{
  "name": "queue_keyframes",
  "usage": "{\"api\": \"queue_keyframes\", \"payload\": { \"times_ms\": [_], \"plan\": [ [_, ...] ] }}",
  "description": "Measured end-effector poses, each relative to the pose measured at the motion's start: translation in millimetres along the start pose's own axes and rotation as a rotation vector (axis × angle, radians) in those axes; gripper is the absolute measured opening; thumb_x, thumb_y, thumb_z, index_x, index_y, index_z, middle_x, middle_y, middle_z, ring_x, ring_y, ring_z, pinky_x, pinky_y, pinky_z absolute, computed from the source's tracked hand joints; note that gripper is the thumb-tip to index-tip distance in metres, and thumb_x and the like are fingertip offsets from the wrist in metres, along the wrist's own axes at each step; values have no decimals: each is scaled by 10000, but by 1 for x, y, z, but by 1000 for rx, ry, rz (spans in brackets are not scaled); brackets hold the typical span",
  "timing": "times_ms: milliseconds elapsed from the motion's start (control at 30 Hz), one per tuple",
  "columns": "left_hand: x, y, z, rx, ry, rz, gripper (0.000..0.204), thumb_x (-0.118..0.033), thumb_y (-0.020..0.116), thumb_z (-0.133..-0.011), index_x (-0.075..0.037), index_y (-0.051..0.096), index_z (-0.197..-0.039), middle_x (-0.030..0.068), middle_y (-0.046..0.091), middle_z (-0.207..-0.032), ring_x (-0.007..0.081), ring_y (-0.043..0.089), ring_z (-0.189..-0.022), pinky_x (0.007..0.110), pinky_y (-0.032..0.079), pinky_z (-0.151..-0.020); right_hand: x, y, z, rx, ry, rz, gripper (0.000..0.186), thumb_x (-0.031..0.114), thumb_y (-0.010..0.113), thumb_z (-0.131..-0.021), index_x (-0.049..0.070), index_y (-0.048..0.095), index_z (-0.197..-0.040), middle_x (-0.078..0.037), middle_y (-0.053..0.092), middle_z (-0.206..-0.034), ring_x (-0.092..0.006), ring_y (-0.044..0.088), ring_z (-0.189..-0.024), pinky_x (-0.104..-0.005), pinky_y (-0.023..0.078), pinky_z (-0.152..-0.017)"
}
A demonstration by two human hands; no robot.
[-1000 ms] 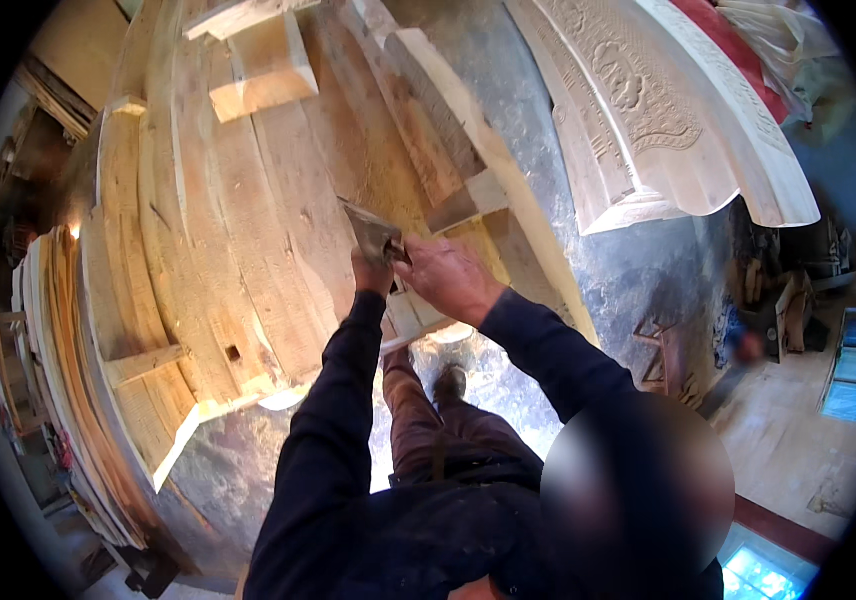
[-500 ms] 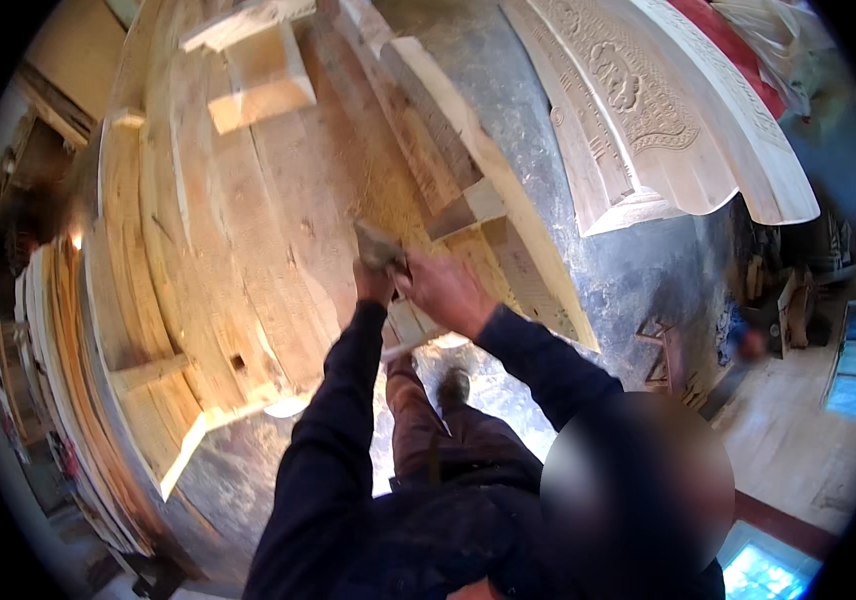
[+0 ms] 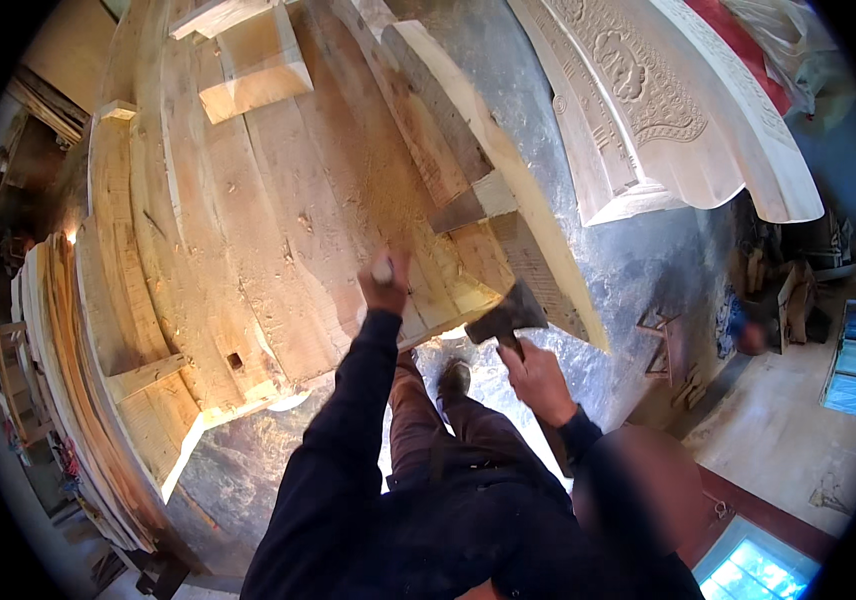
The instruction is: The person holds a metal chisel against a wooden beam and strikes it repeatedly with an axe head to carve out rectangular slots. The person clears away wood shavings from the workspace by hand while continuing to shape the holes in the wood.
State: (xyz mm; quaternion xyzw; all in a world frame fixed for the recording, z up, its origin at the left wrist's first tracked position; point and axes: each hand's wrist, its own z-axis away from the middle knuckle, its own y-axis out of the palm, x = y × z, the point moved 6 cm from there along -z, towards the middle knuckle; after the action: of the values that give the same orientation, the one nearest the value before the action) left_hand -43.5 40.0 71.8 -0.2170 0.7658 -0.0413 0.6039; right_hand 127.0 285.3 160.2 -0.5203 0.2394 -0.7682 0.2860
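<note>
Your left grip (image 3: 385,288) is closed around a chisel-like tool (image 3: 383,268), its pale end poking out above your fist; the working end is hidden. Your right grip (image 3: 540,383) is wrapped around the handle of a hatchet (image 3: 508,316), whose dark head sits ahead of that hand, apart from the chisel-like tool. The plank panel (image 3: 268,210) lies under your left grip and spreads ahead and leftward. Its boards already sit side by side, with a corner block (image 3: 473,205) in place ahead and to the right of your left grip. Left of that grip, one square hole (image 3: 235,360) is cut. Whatever is cut beneath your fist can't be told, but with both tools in hand, this spot looks unfinished. Loose chips (image 3: 288,250) lie uncleared just ahead. Farther off, beyond your right grip, rests a carved panel (image 3: 638,100).
</note>
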Motion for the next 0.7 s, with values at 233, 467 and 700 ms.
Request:
{"api": "queue_keyframes", "payload": {
  "times_ms": [233,467,700],
  "plan": [
    [41,14,-57,-158,-353,168,332,-175,777,-870,-58,577,-632,8,566,-590,111,521,-550,306,426,-525,-15,10,32,101,136,-31,365,313,584,-986,-38,612,-890,-266,621,-710,-448,641,-705,-502,477,-600],
    [65,17,-42,15,-427,408,335,-221,789,-895,-118,564,-671,-61,541,-625,66,497,-536,262,382,-478,6,18,34,93,118,-150,320,271,622,-962,-45,602,-913,-305,612,-771,-500,607,-765,-506,468,-611],
    [61,16,-40,38,-431,503,360,-211,793,-898,-108,555,-649,-86,507,-642,42,456,-592,252,367,-537,146,-58,-41,-80,-265,-311,336,311,620,-986,-18,620,-1054,-204,585,-657,-384,612,-596,-426,454,-556]
  ]
}}
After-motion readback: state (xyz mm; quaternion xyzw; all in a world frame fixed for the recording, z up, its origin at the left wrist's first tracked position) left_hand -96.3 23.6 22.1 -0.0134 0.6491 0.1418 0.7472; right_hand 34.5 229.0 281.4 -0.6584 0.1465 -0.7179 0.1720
